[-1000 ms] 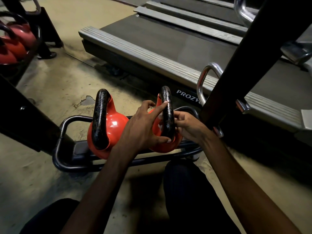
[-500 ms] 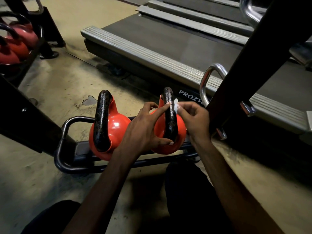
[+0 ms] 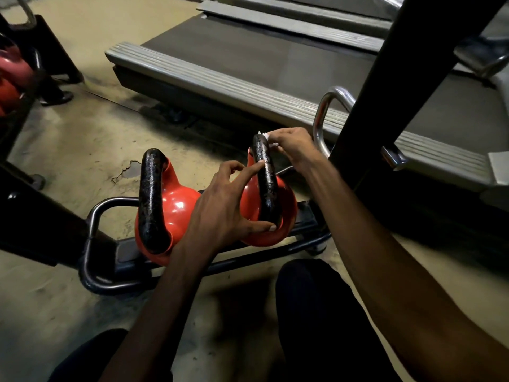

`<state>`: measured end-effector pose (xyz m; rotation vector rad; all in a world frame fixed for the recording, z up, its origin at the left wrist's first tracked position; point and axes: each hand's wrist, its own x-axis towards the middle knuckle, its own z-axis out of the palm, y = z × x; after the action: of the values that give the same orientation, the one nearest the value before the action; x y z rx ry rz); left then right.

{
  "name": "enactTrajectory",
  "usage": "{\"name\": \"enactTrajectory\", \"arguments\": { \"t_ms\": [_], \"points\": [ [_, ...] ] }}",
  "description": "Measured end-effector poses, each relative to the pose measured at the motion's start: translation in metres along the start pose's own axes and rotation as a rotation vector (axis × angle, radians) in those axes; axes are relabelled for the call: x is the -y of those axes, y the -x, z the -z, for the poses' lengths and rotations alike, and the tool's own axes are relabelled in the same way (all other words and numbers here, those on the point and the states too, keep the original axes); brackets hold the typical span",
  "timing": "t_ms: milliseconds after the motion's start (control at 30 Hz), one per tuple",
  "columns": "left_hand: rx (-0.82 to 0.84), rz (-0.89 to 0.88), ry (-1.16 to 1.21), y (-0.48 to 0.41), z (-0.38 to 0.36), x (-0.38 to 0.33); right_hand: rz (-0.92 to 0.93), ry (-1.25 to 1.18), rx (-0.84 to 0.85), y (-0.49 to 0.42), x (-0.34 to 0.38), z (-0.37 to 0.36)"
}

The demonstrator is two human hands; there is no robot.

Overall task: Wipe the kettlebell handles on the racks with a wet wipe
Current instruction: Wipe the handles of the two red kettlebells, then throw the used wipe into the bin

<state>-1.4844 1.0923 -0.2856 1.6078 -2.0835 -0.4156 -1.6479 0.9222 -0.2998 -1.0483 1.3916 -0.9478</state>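
On the floor (image 3: 82, 139) near the person's knees sits a low black rack (image 3: 91, 216) carrying two red kettlebells side by side, each with a black handle standing upright. The left kettlebell (image 3: 179, 205) is untouched, its handle (image 3: 150, 199) bare. The right kettlebell (image 3: 287, 213) has both hands on it. The left hand (image 3: 220, 213) reaches in from the near side with its fingers (image 3: 248, 169) spread apart: the forefinger lies straight against the upper part of the right handle (image 3: 265, 183), the thumb touches the handle's near, lower end, and the other fingers hang loosely curled and hold nothing. The right hand (image 3: 294, 144) is at the far top end of the same handle, its fingertips pinched together on a small white wet wipe (image 3: 265, 135), which is pressed against the handle's crown; only scraps of the wipe show past the fingers. Just right of the rack rises a black slanted post (image 3: 399, 92) with a chrome loop (image 3: 322, 114) beside it. Beyond lies a treadmill (image 3: 248, 64). At the far left edge more red kettlebells (image 3: 11, 75) sit blurred on another rack.
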Motion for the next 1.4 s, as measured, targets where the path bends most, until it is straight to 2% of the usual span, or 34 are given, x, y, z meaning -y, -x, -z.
{"name": "enactTrajectory", "arguments": {
  "t_ms": [133,233,367,567,667,900,1167,1400],
  "points": [
    [0.030,-0.007,0.003,-0.006,0.003,-0.002,0.067,-0.101,-0.042,0.018,-0.015,0.006],
    [0.044,-0.023,-0.052,-0.008,0.005,-0.006,0.151,-0.090,-0.082,0.036,-0.018,0.013],
    [0.062,-0.102,-0.127,-0.013,0.017,-0.028,0.288,-0.047,-0.231,0.071,-0.016,0.027],
    [0.135,-0.269,-0.023,-0.023,0.052,-0.112,0.230,0.025,-0.390,0.163,-0.005,0.080],
    [0.257,-0.321,0.005,-0.025,0.074,-0.175,0.194,0.004,-0.527,0.226,0.023,0.124],
    [0.433,-0.549,0.158,-0.026,0.160,-0.352,0.187,0.119,-0.901,0.384,0.161,0.239],
    [0.410,-0.838,0.208,-0.029,0.322,-0.552,0.301,0.206,-1.204,0.558,0.363,0.323],
    [0.358,-1.068,0.298,-0.017,0.432,-0.680,0.399,0.299,-1.385,0.692,0.505,0.353]
  ]
}}
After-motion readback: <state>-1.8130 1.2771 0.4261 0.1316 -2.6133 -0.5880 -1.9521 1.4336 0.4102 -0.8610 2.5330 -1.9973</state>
